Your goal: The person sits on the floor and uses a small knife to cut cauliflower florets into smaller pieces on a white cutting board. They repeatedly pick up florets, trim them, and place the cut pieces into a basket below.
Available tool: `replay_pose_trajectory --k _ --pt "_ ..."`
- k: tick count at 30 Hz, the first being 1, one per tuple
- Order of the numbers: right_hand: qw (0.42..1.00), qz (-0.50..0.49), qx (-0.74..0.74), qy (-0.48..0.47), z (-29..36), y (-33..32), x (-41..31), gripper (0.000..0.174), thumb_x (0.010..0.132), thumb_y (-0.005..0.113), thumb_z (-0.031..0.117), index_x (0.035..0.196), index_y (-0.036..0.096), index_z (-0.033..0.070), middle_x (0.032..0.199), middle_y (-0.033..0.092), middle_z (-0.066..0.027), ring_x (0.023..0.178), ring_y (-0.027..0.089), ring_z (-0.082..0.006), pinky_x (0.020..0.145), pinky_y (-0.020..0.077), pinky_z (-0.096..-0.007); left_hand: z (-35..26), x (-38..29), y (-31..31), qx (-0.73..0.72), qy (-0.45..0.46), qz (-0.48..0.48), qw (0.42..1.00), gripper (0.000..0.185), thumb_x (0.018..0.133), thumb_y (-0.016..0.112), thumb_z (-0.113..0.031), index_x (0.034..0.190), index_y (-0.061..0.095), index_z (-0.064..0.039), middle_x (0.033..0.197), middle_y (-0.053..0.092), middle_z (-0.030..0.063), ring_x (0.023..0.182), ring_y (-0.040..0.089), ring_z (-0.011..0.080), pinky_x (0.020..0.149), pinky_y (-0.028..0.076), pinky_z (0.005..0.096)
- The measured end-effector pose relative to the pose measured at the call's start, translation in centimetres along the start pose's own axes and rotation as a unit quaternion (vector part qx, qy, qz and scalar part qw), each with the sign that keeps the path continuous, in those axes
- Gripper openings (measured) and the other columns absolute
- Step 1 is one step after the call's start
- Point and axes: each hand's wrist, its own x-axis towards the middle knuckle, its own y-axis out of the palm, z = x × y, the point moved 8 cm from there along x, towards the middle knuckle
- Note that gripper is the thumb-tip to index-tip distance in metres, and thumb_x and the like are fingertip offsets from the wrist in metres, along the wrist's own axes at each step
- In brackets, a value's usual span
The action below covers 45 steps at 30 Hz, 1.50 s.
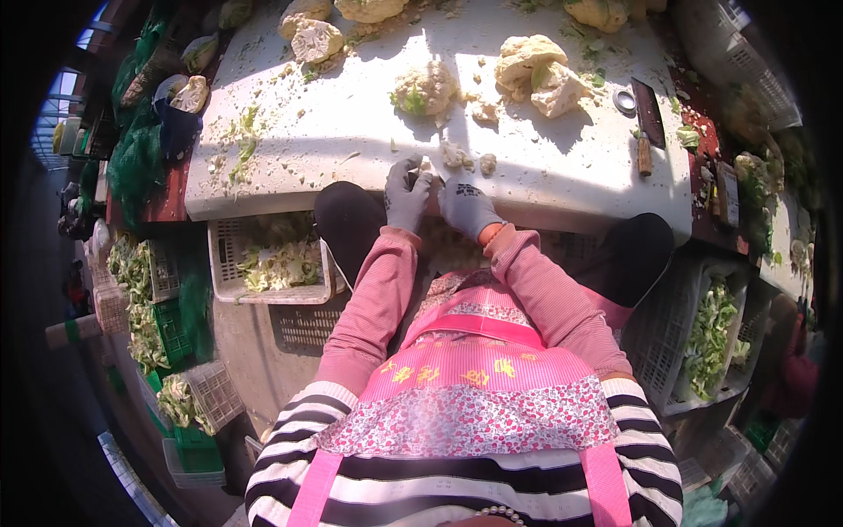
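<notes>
My left hand (406, 192), in a grey glove, grips a small cauliflower piece (425, 166) at the near edge of the white table (316, 165). Close on its right is my right hand (464, 203), also gloved, fingers bent towards the piece; a thin bright shape at its fingertips is too blurred by glare to name. Small florets (454, 155) lie just beyond my right hand. Farther off stands a cauliflower head (425, 88) with a green leaf. Larger cauliflower pieces (530, 66) rest to its right. A cleaver (648, 118) with a wooden handle lies near the right edge, beside a roll of tape (624, 102).
Below the table at left, a white plastic crate (269, 300) holds leaf trimmings; another crate (672, 369) of leaves stands at right. My knees are against the table's front. Green netting (135, 165) hangs at left. A person in pink (793, 369) is at far right.
</notes>
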Motion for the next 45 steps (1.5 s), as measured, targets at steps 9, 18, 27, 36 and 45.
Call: replay_pose_trajectory --k 9,18,27,36,45 --pt "0.891 0.063 0.395 0.215 -11.9 -6.5 -13.1 0.032 0.101 0.058 0.028 0.12 0.062 0.004 0.076 0.062 -0.0058 0.061 0.057 -0.0143 0.055 0.0469 -0.0302 -6.8 -1.0 10.1 0.236 0.283 0.041 0.929 0.047 0.087 0.073 -0.033 0.127 0.066 -0.01 0.128 0.066 0.0143 0.115 0.061 0.0362 0.101 0.045 0.0489" --pt "0.879 -0.051 0.401 0.254 -15.2 -10.0 -13.8 0.029 0.102 0.057 0.029 0.115 0.062 0.005 0.069 0.059 -0.0074 0.054 0.055 -0.0156 0.054 0.046 -0.034 -9.8 11.7 14.5 0.366 0.281 0.08 0.883 0.035 0.086 0.065 -0.008 0.121 0.071 -0.01 0.116 0.07 0.0148 0.108 0.064 0.0339 0.095 0.05 0.0427" --pt "0.978 -0.176 0.092 0.068 -9.3 -10.5 -7.4 0.028 0.103 0.05 0.033 0.111 0.058 0.007 0.093 0.07 -0.0224 0.09 0.069 -0.042 0.076 0.0522 -0.0524 -4.6 4.9 11.2 0.208 0.127 0.05 0.969 0.02 0.086 0.07 -0.013 0.103 0.072 -0.004 0.099 0.069 0.0136 0.083 0.066 0.028 0.078 0.052 0.0394" --pt "0.982 -0.177 -0.073 0.011 -9.4 -12.2 -0.6 0.025 0.095 0.053 0.023 0.102 0.063 0.0 0.088 0.073 -0.0188 0.084 0.073 -0.033 0.073 0.0556 -0.0453 -5.0 5.3 9.5 0.214 0.069 -0.011 0.974 0.02 0.087 0.069 -0.014 0.104 0.071 -0.004 0.1 0.068 0.0131 0.085 0.068 0.0273 0.08 0.053 0.0368" --pt "0.992 -0.014 -0.095 0.086 -10.5 -9.9 0.6 0.033 0.093 0.049 0.014 0.111 0.07 -0.002 0.1 0.074 -0.0248 0.096 0.073 -0.0377 0.086 0.0561 -0.0461 -8.2 7.7 12.3 0.279 0.368 -0.058 0.885 0.042 0.089 0.068 -0.027 0.127 0.065 -0.01 0.125 0.063 0.0201 0.117 0.059 0.034 0.102 0.045 0.0481"
